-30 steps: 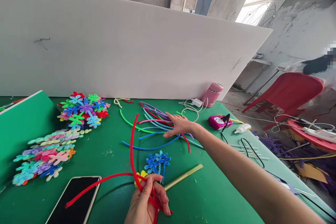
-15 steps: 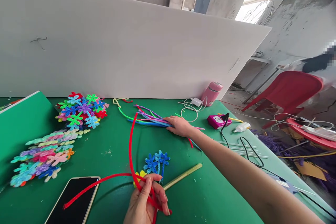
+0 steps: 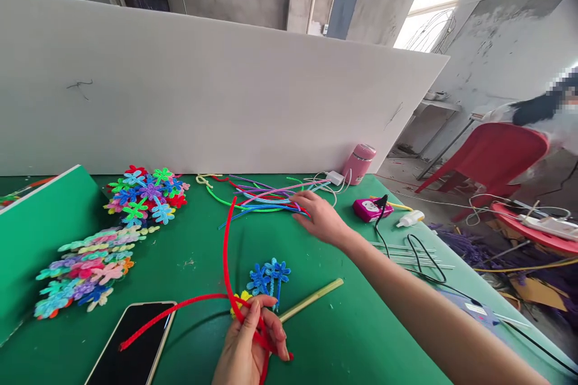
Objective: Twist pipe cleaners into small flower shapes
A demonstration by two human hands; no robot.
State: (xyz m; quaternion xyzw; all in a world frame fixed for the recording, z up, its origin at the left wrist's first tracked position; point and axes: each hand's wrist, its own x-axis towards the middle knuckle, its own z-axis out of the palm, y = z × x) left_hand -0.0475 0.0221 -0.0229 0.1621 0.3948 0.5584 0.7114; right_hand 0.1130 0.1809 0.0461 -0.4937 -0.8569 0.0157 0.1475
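Note:
Near the bottom centre, my left hand [image 3: 253, 337] is closed around red pipe cleaners [image 3: 228, 246]. One of their ends rises upward and another stretches left over the phone. My right hand [image 3: 323, 219] reaches across to a loose pile of coloured pipe cleaners [image 3: 262, 200] at the back of the table. Its fingers are stretched over the pile's right part, with thumb and fingers apart. Beyond my left hand lie small blue pipe-cleaner flowers [image 3: 268, 277] and a yellow one [image 3: 241, 302], partly hidden. A pale green stick [image 3: 313, 299] lies to their right.
A bunch of colourful pipe-cleaner flowers [image 3: 147, 195] and rows of pastel ones [image 3: 85, 271] lie left, beside a green board [image 3: 45, 252]. A phone [image 3: 130, 343] lies in front. Rightward are a pink bottle [image 3: 359, 163], a magenta socket block [image 3: 372, 209], a glue bottle [image 3: 410, 218] and cables.
The pipe cleaners in the pile have shifted and spread out under my right hand, which has moved slightly right. My left hand still holds the red ones. The view has tilted up a little.

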